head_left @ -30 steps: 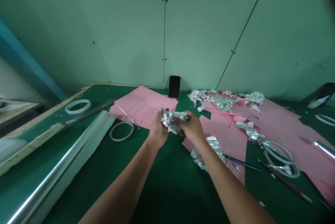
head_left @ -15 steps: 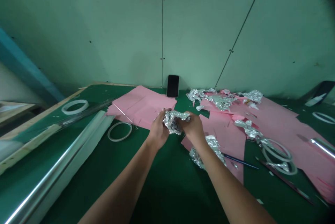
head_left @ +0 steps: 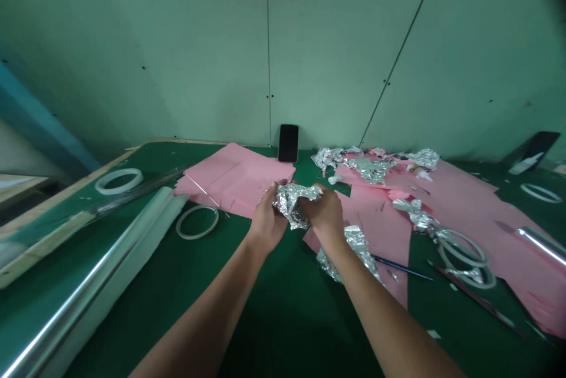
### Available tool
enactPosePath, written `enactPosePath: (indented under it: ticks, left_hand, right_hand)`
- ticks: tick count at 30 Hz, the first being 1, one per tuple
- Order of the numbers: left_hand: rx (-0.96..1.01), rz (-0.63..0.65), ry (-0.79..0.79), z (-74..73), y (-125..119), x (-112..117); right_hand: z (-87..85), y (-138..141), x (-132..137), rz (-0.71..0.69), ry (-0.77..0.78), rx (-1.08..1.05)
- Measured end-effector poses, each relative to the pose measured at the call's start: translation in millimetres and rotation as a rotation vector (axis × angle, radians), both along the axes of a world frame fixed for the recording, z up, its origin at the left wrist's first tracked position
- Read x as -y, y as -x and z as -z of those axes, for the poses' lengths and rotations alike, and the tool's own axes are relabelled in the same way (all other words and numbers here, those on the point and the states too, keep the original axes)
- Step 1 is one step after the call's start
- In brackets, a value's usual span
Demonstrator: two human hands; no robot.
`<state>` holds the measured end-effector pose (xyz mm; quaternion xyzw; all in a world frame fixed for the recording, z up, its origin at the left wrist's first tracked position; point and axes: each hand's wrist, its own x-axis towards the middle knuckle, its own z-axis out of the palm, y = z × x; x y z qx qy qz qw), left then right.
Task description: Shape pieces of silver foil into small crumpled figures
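Note:
A crumpled piece of aluminium foil [head_left: 292, 204] is held between both hands above the green table [head_left: 234, 283]. My left hand [head_left: 267, 219] grips its left side, with the thumb on top. My right hand [head_left: 325, 210] is closed around the right side, its fingertips tucked into the foil and partly hidden. Another crumpled foil sheet [head_left: 356, 242] lies under my right forearm, on pink paper [head_left: 389, 224]. Beyond my left hand spreads a stack of pink sheets [head_left: 234, 174].
A phone [head_left: 288, 143] leans on the back wall. Tape rings [head_left: 197, 222] and a long foil roll [head_left: 101, 283] lie left. Rightward are foil scraps [head_left: 371, 168], a blue pen [head_left: 402, 268], joined rings [head_left: 464, 251] and a dark slim tool [head_left: 477, 298].
The view has shifted slightly, so the table things sit a little further left. Both hands keep their hold on the foil, whose shape has changed slightly.

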<state>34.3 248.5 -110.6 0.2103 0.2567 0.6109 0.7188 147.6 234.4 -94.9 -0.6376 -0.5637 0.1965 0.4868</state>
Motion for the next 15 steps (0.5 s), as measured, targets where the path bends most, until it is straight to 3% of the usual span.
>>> enactPosePath:
  ticks: [5, 15]
  left_hand:
    - [-0.028, 0.096, -0.006, -4.5, 0.5, 4.9]
    - [0.027, 0.026, -0.005, -5.8, -3.9, 5.0]
  right_hand:
    - [3.9, -1.7, -2.3, -0.041, -0.027, -0.031]
    - [1.7, -0.9, -2.3, -0.022, -0.055, 0.060]
